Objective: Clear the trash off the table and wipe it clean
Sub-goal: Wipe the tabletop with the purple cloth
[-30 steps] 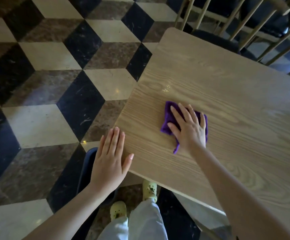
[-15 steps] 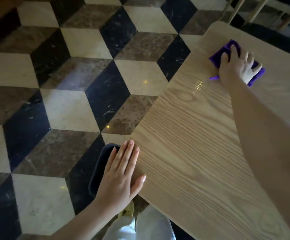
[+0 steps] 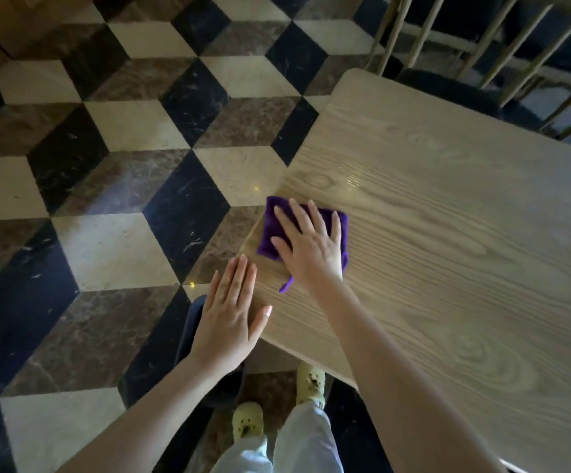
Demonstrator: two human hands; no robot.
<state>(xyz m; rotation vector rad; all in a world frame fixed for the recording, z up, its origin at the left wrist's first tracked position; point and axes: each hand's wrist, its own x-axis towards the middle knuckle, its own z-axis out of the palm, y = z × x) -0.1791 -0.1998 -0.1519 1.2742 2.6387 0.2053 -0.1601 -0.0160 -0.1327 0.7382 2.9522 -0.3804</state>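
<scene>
A light wooden table (image 3: pixel 448 233) fills the right side of the head view. A folded purple cloth (image 3: pixel 272 230) lies flat near the table's left edge. My right hand (image 3: pixel 311 245) presses down on the cloth with fingers spread, covering most of it. My left hand (image 3: pixel 231 317) rests flat on the table's near left corner, fingers together, holding nothing. A dark bin (image 3: pixel 192 339) sits on the floor under my left hand, mostly hidden by it. I see no trash on the tabletop.
A wooden spindle-back chair with a dark seat (image 3: pixel 448 88) stands at the table's far end. The floor (image 3: pixel 106 186) is patterned marble tile in black, cream and brown. My feet in pale yellow shoes (image 3: pixel 248 421) stand by the table's near corner.
My right hand has pulled the purple cloth back from the table's far left corner to the near left edge. My left hand has stayed on the near corner.
</scene>
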